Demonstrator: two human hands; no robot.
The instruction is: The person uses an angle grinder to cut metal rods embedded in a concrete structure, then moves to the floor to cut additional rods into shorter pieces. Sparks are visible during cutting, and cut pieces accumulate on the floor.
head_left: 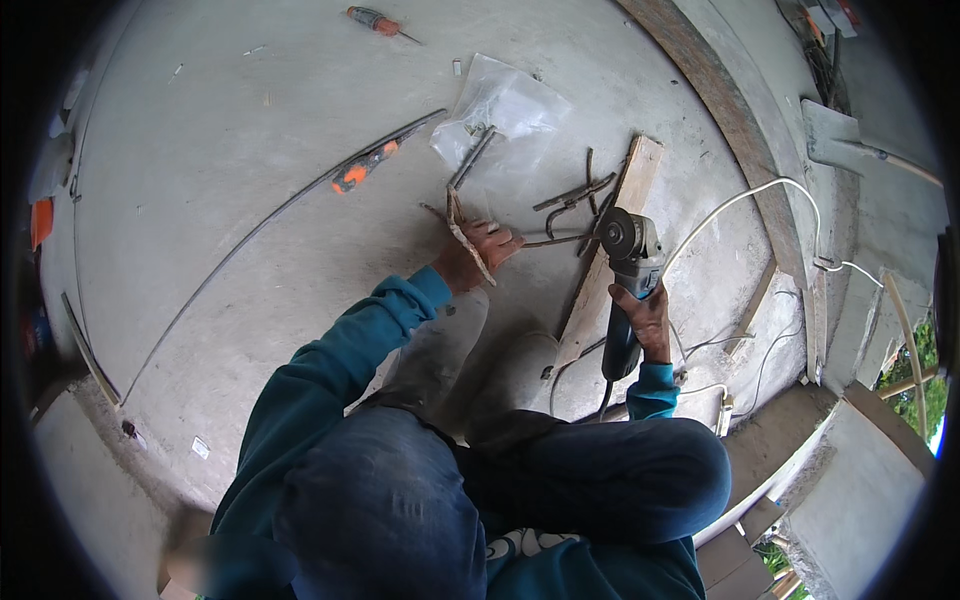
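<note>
My left hand (470,262) is closed around a bent steel bar (556,241), whose straight end runs right to the grinder's disc. A rusty bent rod (462,232) lies across the same hand; where the two pieces join is hidden by the fingers. With my right hand (648,320) I grip an angle grinder (628,265) by its body, disc end pointing away from me. Its head stands over a wooden board (636,180). Whether the disc touches the bar or spins I cannot tell. Several cut rod pieces (572,194) lie just beyond.
A clear plastic bag (508,105) lies ahead on the concrete floor. To the left are a long thin rod (262,222) and an orange-and-black handled tool (362,168). A screwdriver (376,20) lies far off. The white cable (735,198) loops at right, near a shovel (835,140).
</note>
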